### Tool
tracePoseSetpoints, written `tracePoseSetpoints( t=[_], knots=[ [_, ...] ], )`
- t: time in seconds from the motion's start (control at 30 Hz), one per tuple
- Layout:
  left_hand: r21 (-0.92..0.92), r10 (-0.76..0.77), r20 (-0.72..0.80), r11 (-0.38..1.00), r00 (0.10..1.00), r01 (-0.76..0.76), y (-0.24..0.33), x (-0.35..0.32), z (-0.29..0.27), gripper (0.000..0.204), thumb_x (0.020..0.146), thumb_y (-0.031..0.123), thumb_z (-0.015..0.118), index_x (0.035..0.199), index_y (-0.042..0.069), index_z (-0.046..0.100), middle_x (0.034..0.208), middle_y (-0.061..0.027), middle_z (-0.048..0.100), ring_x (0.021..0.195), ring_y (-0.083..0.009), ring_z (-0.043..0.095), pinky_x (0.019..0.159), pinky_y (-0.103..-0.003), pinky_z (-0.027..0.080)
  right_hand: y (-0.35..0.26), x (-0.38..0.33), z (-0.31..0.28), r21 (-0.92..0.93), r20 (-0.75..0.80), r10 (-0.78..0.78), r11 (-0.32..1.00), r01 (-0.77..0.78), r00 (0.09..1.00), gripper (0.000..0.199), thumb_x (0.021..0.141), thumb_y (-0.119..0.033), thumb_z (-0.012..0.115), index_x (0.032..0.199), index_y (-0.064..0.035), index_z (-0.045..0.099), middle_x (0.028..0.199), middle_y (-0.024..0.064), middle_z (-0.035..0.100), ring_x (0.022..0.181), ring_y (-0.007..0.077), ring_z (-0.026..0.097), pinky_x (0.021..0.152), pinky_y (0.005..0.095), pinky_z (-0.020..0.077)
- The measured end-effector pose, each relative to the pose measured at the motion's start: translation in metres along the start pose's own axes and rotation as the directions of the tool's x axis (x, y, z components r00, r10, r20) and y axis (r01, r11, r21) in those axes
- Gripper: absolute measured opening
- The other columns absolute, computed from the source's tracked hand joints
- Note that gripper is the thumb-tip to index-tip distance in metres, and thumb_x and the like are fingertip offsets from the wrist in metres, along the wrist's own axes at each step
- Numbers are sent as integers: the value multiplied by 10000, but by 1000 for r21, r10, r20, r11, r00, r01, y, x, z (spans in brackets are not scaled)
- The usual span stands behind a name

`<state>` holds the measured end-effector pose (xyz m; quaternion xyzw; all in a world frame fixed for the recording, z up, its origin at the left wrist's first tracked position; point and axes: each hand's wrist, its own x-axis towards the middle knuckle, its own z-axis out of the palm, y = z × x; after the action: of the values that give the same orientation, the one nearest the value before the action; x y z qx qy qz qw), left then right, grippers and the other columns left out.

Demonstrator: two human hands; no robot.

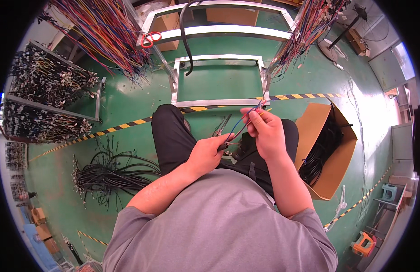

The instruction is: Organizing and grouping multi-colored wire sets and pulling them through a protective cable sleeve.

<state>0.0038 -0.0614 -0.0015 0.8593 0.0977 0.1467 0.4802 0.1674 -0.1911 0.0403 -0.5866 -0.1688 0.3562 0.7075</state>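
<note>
My left hand (206,155) is closed round a short black sleeve (224,146) that looks like cable sheath. Thin wires (239,126), blue and dark red among them, run from that sleeve up to the right. My right hand (267,130) pinches these wires near their far ends, and loose red, blue and yellow tips stick out past its fingers. Both hands are above my lap, between the knees of my black trousers (171,136). How far the sleeve runs inside my left palm is hidden.
A metal frame (219,103) stands ahead, with red-handled scissors (151,39) and a black cable (186,43) on its upper bars. Coloured wire bundles (105,36) hang at the far left. Black cables (112,174) lie left on the floor; a cardboard box (308,119) of black cable stands right.
</note>
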Motion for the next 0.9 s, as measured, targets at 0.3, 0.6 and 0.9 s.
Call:
tracePoseSetpoints(
  t=[0.3,0.6,0.9],
  knots=[
    [100,-89,133,992,987,76,-6,-1,1,532,868,-76,620,1373,93,631,1066,-200,726,913,-353,726,798,-369,569,-15,12,-11,267,-136,-96,955,130,986,229,1051,-142,618,1151,44,707,848,12,652,660,47,540,569,210,386],
    [-161,-151,-93,978,984,134,7,7,-18,388,964,6,661,1345,80,670,1165,-118,747,848,-164,714,750,-297,552,-13,-7,5,-210,42,-135,967,141,990,114,1037,-82,615,1005,-29,711,815,-31,600,670,43,509,616,203,421],
    [-709,-221,41,681,974,184,29,13,-30,276,1011,71,662,1282,55,714,781,67,655,584,8,440,510,-183,331,14,-32,19,-356,314,-62,917,178,947,71,977,-38,668,1019,14,692,916,93,657,821,190,604,739,322,501]
  ],
)
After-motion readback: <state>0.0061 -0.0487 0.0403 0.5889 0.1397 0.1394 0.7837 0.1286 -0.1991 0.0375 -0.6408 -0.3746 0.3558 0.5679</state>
